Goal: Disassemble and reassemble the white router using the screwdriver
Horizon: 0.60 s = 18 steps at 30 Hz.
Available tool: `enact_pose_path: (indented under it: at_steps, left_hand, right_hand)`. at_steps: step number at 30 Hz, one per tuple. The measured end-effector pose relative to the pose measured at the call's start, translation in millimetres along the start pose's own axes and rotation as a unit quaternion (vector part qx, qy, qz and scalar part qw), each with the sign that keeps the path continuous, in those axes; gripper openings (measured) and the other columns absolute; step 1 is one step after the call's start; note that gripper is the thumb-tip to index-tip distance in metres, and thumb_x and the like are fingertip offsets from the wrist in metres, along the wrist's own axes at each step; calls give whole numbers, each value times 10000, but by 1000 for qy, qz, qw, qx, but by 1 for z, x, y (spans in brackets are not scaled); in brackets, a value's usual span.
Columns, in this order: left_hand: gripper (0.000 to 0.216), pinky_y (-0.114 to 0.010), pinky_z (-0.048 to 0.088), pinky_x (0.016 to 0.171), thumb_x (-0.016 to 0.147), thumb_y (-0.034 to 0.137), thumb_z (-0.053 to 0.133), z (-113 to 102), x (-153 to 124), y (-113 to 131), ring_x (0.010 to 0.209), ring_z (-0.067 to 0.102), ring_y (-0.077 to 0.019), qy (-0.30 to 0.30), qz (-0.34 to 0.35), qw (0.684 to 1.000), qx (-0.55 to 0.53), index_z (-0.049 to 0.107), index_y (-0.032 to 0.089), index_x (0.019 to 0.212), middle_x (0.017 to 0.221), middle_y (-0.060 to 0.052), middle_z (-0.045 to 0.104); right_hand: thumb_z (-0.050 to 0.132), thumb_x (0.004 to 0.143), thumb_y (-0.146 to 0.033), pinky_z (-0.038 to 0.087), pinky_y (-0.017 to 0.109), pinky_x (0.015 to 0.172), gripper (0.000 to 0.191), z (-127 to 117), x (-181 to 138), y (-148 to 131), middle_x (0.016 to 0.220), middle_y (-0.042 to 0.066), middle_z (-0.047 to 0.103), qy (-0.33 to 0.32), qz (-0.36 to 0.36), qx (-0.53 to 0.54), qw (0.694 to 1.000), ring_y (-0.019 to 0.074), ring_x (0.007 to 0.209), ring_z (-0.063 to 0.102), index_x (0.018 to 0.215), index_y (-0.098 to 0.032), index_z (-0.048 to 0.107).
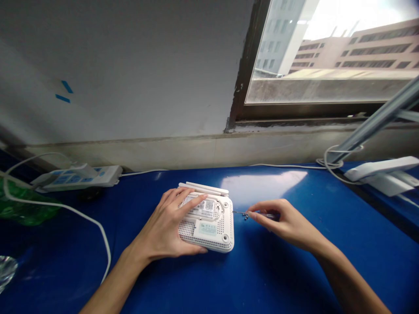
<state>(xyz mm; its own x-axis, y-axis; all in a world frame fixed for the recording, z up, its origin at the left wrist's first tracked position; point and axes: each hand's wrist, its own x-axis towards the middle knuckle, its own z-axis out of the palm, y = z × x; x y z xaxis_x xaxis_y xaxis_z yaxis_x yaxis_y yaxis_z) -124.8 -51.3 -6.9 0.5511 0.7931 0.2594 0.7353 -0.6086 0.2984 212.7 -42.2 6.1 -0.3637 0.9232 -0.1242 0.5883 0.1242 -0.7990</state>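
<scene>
A white router (207, 220) lies upside down on the blue tabletop (288, 270), its vented underside and label stickers facing up and its antennas folded along the far edge. My left hand (173, 222) spreads over the router and grips it, covering part of the label. My right hand (281, 222) pinches a slim screwdriver (258, 214) by its handle, and the metal shaft points left to just beside the router's right side. A few tiny dark screws (245, 216) show near the shaft, but I cannot tell whether they cling to it or lie on the table.
A white power strip (77, 178) with a plug in it stands at the back left. A white cable (62, 211) curves across the left side, near a green plastic bag (22, 205). A white device (381, 174) and a metal bar (373, 120) stand at the right.
</scene>
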Motion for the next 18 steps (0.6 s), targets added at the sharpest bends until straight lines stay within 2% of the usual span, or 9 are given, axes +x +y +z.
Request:
enact_pose_path:
  at_steps: [4,9,12,18]
  left_hand:
    - [1076,-562,329,1192,629,612,877,3,2,0,1417,421,-373,41,-16,998,-38,378,323,1538,1538,-103,493]
    - [1102,-549,377,1165,651,648,853,6,4,7,1402,436,-369,70,-33,995,-61,321,313,1556,1527,-116,494]
    - [1090,-592,379,1134,650,657,848,8,5,12,1356,467,-390,67,-54,996,-24,338,325,1554,1491,-116,531]
    - [697,-588,475,1016,889,557,670,10,8,18,1293,495,-386,100,-169,980,44,419,327,1497,1463,-99,571]
  right_hand:
    - [690,856,-637,286,258,488,492,14,12,4,568,-12,499,19,34,150,988,116,536,399,920,-161,795]
    - [685,863,-644,166,258,492,488,34,15,-8,571,-53,371,16,28,285,958,92,530,281,943,-168,755]
    - [688,874,-626,195,263,508,470,34,12,-14,568,-55,375,21,33,286,957,90,528,283,945,-167,756]
    - [676,861,-667,201,264,500,546,17,9,-12,574,-32,434,51,65,233,969,106,537,344,1030,-156,765]
